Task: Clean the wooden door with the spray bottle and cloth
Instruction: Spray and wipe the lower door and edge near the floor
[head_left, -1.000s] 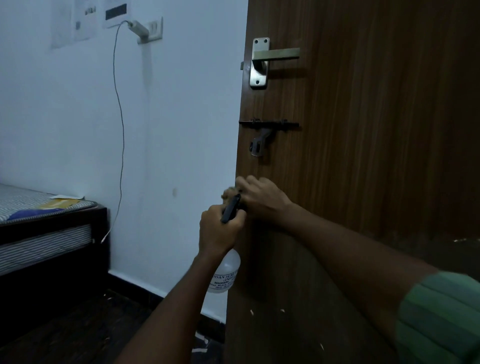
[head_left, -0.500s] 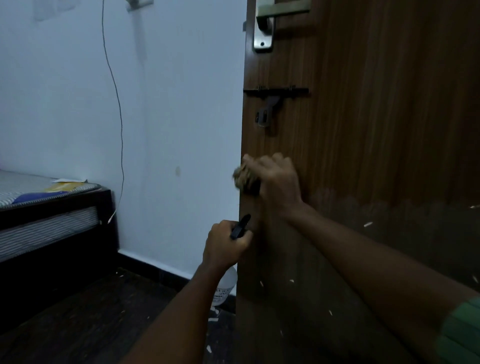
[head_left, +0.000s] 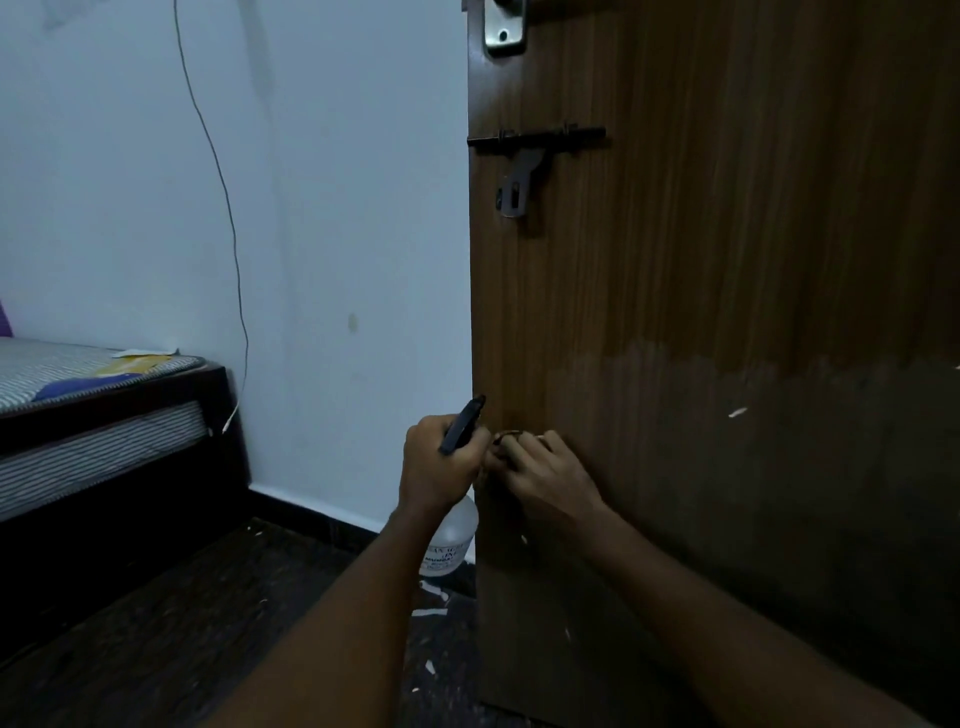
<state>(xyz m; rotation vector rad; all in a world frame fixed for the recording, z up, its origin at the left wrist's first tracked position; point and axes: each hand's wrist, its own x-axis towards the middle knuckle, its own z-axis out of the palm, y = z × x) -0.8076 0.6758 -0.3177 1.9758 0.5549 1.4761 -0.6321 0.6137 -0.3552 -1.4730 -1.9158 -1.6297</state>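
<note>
- One spray bottle (head_left: 451, 540): the left hand (head_left: 441, 462) is wrapped round its neck, its black nozzle sticking up past the knuckles, its clear body hanging below the wrist.
- One cloth (head_left: 511, 439): the right hand (head_left: 545, 475) has its fingers curled over it; only a small edge peeks out above them, pressed to the door.
- One wooden door (head_left: 727, 260): directly behind the right hand, its edge just beside the left hand. Its lower part, level with the hands and below, looks darker than the part above.
- One black bolt (head_left: 535, 143) and one metal handle plate (head_left: 503, 28), both well above the hands.
- One bed (head_left: 98, 405), far to the left of the left hand, with a striped mattress.
- One wire (head_left: 228, 218) hangs down the pale wall (head_left: 337, 208).
- The dark floor (head_left: 182, 613) below the arms carries white flecks.
</note>
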